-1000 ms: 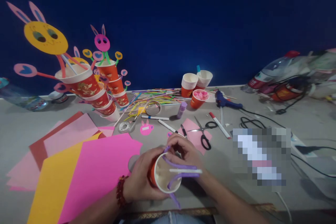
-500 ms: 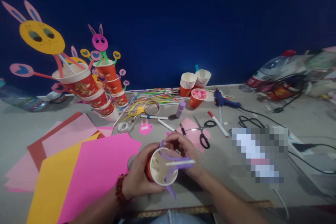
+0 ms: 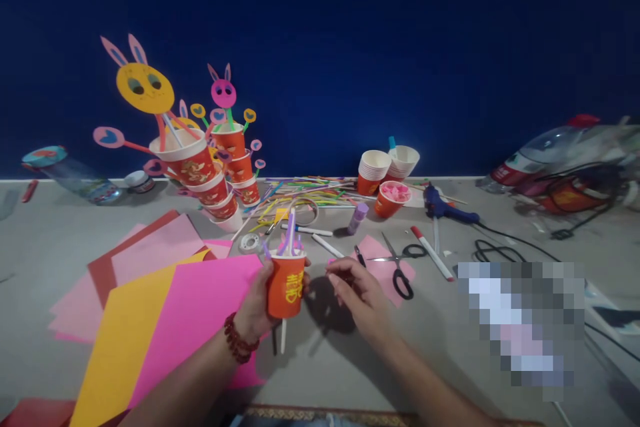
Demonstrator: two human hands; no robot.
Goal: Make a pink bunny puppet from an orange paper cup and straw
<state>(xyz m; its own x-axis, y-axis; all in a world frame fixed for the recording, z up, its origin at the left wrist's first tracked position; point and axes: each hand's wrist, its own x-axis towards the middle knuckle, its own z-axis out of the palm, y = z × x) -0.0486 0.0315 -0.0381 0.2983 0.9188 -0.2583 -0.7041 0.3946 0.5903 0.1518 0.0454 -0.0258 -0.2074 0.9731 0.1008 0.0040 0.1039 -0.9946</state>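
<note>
My left hand [image 3: 257, 303] is wrapped round a red paper cup [image 3: 286, 285] with yellow lettering, held upright above the table. Purple pipe cleaners [image 3: 289, 237] and a white stick [image 3: 293, 220] rise from the cup's mouth. Below its base a white stick end [image 3: 284, 337] pokes out. To the right of the cup, my right hand [image 3: 360, 293] hovers apart from it, fingers loosely bent and parted, with nothing visible in them. Black-handled scissors [image 3: 397, 263] lie on pink paper [image 3: 383, 273] just beyond that hand.
Coloured paper sheets [image 3: 185, 320] cover the left side. Stacked-cup rabbit figures [image 3: 193, 163] stand behind them. Pipe cleaners [image 3: 315, 193], cups [image 3: 373, 170], a glue stick [image 3: 357, 218], markers [image 3: 433, 253] and a corded glue gun [image 3: 450, 210] lie toward the back. Bottles [image 3: 530, 157] stand at the sides.
The cup has turned from mouth toward me to upright, showing its lettered side, and shifted left. My right hand has let go of the pipe cleaners and drawn away rightward. The view has shifted.
</note>
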